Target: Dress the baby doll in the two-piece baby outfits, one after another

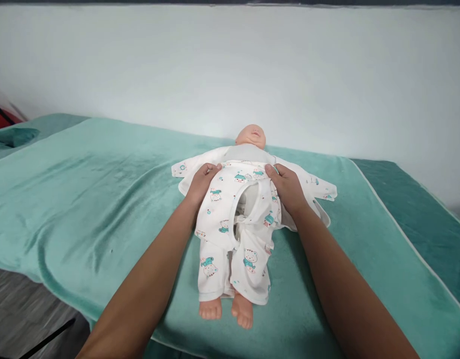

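Evenly, the left hand (203, 182) and right hand (288, 187) grip opposite sides of the waistband of printed pants (215, 214), thumbs on top and fingers closed on the cloth, undersides hidden; the paired hold appears to keep the waist spread. The pants lie over a doll (251, 135) on its back, legs in the cuffs and feet toward the person. A white shirt (323, 189) fans out beneath. The green blanket (114, 199) extends widely left and right, while the wall (230, 75) limits reach beyond the head.
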### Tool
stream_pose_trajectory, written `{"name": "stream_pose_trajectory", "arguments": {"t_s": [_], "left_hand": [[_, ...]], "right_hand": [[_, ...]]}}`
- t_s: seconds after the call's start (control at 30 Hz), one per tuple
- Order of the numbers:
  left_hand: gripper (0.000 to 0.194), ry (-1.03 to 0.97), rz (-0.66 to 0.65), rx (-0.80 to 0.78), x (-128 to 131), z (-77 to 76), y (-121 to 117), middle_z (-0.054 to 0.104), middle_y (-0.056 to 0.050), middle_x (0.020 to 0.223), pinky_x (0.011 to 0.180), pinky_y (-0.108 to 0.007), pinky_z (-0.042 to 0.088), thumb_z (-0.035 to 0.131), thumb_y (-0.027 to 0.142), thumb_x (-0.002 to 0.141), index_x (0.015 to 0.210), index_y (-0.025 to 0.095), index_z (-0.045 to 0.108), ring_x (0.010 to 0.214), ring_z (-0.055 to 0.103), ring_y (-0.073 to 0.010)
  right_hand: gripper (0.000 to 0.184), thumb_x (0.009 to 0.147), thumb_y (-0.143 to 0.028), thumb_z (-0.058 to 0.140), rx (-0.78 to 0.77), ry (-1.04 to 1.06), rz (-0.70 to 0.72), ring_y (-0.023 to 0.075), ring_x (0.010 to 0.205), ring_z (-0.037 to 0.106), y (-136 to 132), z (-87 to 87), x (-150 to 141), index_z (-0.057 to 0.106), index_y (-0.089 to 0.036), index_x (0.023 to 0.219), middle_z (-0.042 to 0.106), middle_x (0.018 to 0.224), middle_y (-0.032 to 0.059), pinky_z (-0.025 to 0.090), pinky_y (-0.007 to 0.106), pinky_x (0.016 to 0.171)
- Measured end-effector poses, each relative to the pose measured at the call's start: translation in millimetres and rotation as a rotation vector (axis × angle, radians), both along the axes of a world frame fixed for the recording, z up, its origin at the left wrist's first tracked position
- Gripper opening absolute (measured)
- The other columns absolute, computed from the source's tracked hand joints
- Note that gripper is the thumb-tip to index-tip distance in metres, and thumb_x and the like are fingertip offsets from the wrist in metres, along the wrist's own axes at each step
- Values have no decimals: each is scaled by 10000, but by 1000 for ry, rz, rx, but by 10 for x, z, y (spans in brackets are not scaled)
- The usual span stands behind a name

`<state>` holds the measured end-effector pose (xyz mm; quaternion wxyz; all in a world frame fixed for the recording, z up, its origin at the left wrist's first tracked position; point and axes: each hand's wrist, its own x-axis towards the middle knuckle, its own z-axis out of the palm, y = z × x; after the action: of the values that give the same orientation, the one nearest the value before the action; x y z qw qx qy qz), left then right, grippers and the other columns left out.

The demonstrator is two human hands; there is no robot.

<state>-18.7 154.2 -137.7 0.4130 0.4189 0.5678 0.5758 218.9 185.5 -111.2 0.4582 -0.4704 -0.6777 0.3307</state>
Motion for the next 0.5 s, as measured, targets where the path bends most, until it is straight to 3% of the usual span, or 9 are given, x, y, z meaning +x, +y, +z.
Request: {"name": "stream_pose_trajectory", "arguments": {"t_s": [0.1, 0.2, 0.5], "left_hand": [[449, 36, -24, -33, 11, 65, -109, 460, 47, 616, 518, -227, 338, 679, 592, 824, 679, 199, 516, 569, 415, -102], [374, 14, -76, -60, 5, 110, -200, 526, 32, 657, 522, -227, 361, 698, 535, 816, 722, 195, 574, 582, 452, -109], [256, -131, -261, -233, -146, 50, -289, 658, -1, 717, 535, -255, 464, 796, 334, 720, 901, 218, 656, 590, 592, -141]], "right_hand": [[451, 847, -581, 661, -94, 81, 20, 140, 636, 366, -16, -36, 33, 462, -227, 649, 415, 630, -45, 312, 285, 599], [372, 829, -559, 696, -175, 146, 39, 141, 636, 413, -82, -77, 83, 544, -229, 746, 497, 669, -44, 333, 277, 592], [545, 891, -723, 522, -190, 1, -48, 158, 709, 409, -275, -179, 141, 482, -219, 686, 461, 706, -20, 331, 293, 621]]}}
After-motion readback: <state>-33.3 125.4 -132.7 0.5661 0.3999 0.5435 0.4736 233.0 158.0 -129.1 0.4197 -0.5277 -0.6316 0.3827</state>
